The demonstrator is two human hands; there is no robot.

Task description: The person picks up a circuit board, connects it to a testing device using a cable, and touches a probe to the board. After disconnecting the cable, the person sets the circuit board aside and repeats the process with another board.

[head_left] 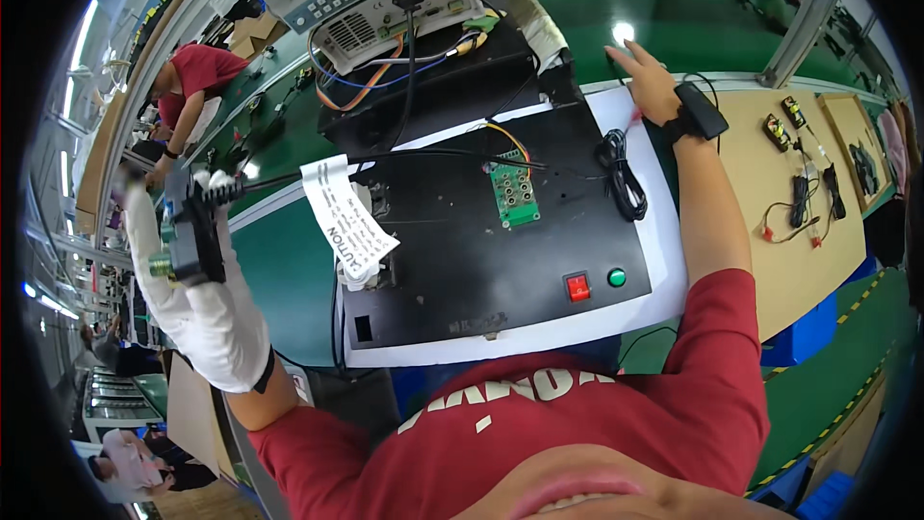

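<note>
My left hand [217, 327], in a white glove, is raised at the left and closed round a black box-shaped adapter [195, 231]. A thick black cable runs from the adapter to the right, and a white paper tag [342, 217] hangs from it over the black test box [452, 265]. My bare right hand [653, 87] reaches out to the green bench top beyond the box, fingers stretched and apart. A thin black cord passes by its fingertips. A black device [701, 111] is strapped to that wrist. On the box are a green circuit board [515, 190], a red rocker switch [577, 287] and a green button [616, 276].
Behind the box stands a bench instrument [366, 0] with a lit display and several wires. A coiled black cable [623, 173] lies right of the circuit board. Small yellow-black units [776, 132] and leads lie on a brown board [746, 260]. Another person [192, 87] works at far left.
</note>
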